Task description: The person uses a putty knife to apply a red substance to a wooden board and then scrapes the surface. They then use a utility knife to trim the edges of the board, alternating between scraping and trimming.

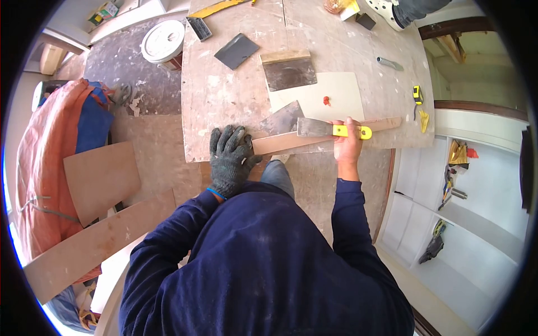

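My left hand [230, 159], in a dark grey work glove, lies flat with fingers stretched over the left end of a narrow wooden strip [277, 144] along the table's near edge. In my bare right hand [348, 148] is a putty knife [315, 128] with a yellow handle, its blade pointing left above the strip. Just behind the strip lies a grey, worn metal plate [283, 117]. Beyond it, a cream sheet [346, 89] carries a small red blob [327, 101]. A wide scraper with a wooden back [288, 71] overlaps the sheet's far edge.
On the worktable [207, 106] are a dark rectangular pad [236, 51], a small black tray [199, 29], a grey tube [390, 64] and a yellow tape measure [417, 95]. A white-lidded bucket [163, 42] stands left. Boards [103, 179] lean at left; white shelving [476, 213] is right.
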The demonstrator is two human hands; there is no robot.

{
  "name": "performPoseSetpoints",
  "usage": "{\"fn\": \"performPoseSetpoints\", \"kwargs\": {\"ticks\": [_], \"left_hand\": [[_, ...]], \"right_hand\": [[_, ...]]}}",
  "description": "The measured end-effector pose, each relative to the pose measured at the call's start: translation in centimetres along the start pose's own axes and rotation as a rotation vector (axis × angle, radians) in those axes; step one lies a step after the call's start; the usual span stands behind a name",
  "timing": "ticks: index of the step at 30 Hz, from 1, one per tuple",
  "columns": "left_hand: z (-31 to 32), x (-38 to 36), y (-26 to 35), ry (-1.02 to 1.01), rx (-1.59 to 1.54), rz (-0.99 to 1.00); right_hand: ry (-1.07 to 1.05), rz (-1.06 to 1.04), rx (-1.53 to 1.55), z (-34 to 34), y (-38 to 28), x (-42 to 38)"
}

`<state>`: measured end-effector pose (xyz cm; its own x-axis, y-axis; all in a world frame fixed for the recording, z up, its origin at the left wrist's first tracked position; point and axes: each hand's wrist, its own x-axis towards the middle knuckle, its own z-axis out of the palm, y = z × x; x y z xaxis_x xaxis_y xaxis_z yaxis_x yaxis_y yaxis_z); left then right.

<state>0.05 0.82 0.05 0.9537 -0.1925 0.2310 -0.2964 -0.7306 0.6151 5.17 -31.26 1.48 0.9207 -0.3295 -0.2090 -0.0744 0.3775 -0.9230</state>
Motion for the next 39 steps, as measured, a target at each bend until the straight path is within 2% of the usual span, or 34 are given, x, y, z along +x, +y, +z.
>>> {"fn": "performPoseSetpoints", "kwargs": {"ticks": [2, 4, 5, 7, 8, 11, 14, 18, 20, 21, 24, 27, 32, 34, 36, 37, 39], "left_hand": [[0.0, 0.0, 0.0, -0.006, -0.009, 0.000], [-0.2, -0.1, 0.1, -0.019, -0.001, 0.003], [-0.2, -0.1, 0.1, -0.029, 0.009, 0.001], [0.0, 0.0, -0.1, -0.032, 0.025, 0.005], [-0.2, -0.1, -0.2, -0.047, 0.038, 0.014], [-0.6, 0.2, 0.4, -0.022, 0.000, -0.010], [-0.8, 0.7, 1.2, -0.023, 0.068, -0.038], [-1.5, 1.2, 2.0, -0.049, 0.057, -0.028], [-0.7, 0.7, 1.1, -0.085, -0.001, 0.102], [-0.2, 0.7, 0.8, 0.009, -0.085, 0.169], [0.9, 1.1, 0.2, 0.043, -0.220, 0.152], [0.9, 2.2, 0.0, 0.105, -0.182, 0.172], [1.7, 2.1, -1.0, 0.098, -0.174, 0.173], [1.6, 2.2, -0.9, 0.113, -0.168, 0.184], [1.4, 2.2, -0.8, 0.096, -0.171, 0.170], [1.6, 2.1, -0.9, 0.096, -0.171, 0.175], [2.2, 1.9, -1.3, 0.113, -0.155, 0.175]], "right_hand": [[-0.006, 0.081, 0.016, 0.1, 4.0, -0.4], [-0.118, 0.219, -0.136, 5.7, 3.5, -3.4], [-0.119, 0.217, -0.137, 5.6, 3.4, -3.3], [-0.135, 0.057, -0.154, 5.6, 3.6, -2.4], [-0.103, 0.012, -0.067, 4.2, 3.0, -1.4], [0.090, 0.048, -0.050, -1.5, -0.5, 0.5], [0.200, -0.030, 0.028, -4.6, -1.6, -0.2], [0.256, -0.013, 0.057, -4.7, -2.0, -2.9], [0.245, -0.029, 0.092, -4.1, -2.3, -3.7], [0.252, -0.032, 0.090, -4.3, -2.6, -3.8], [0.315, -0.082, 0.093, -5.8, -3.9, -3.9], [0.353, -0.153, 0.078, -6.8, -5.9, -4.0], [0.429, -0.169, 0.109, -8.4, -6.7, -2.1], [0.385, -0.155, 0.045, -7.6, -5.9, -1.3], [0.262, -0.041, 0.018, -5.9, -3.0, -0.8], [0.267, 0.086, 0.027, -3.0, -1.7, -1.6], [0.050, 0.204, -0.036, 1.3, 0.2, -2.9]]}}
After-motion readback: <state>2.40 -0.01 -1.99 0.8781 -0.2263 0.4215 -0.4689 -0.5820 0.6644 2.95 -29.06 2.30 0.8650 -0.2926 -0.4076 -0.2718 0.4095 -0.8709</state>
